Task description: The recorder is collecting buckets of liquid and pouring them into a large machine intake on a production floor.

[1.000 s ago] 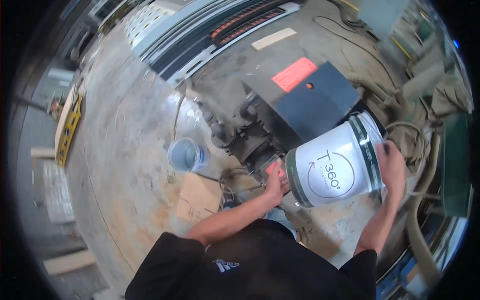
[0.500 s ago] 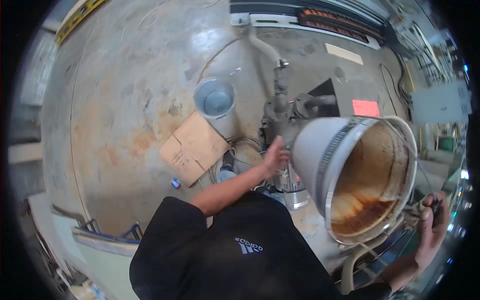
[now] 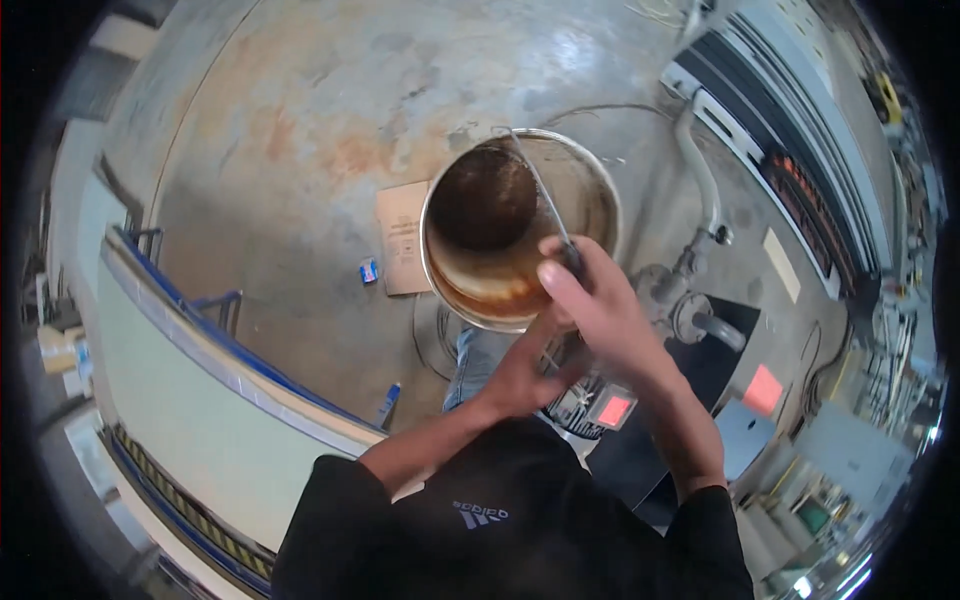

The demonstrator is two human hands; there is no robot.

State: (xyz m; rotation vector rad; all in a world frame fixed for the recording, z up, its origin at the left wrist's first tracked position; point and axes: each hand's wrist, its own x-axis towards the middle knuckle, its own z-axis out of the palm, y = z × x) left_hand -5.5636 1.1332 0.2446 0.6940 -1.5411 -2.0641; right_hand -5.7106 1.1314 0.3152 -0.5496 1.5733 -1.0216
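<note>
Bucket (image 3: 590,200), round, pale-rimmed and brown-stained inside, is mid-scene, right of a flat brown cardboard sheet (image 3: 402,238). The bare right hand (image 3: 608,312) has fingers curled around the dark grip (image 3: 573,262) of its thin grey wire handle (image 3: 540,187); the bare left hand (image 3: 522,377), fingers partly open, is by the near rim, contact unclear.

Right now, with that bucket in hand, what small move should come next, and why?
Perhaps bring the left hand against the near side of the bucket to steady it: the right hand grips the wire handle, while the left's open fingers are close to the bucket without a clear hold on it.
</note>
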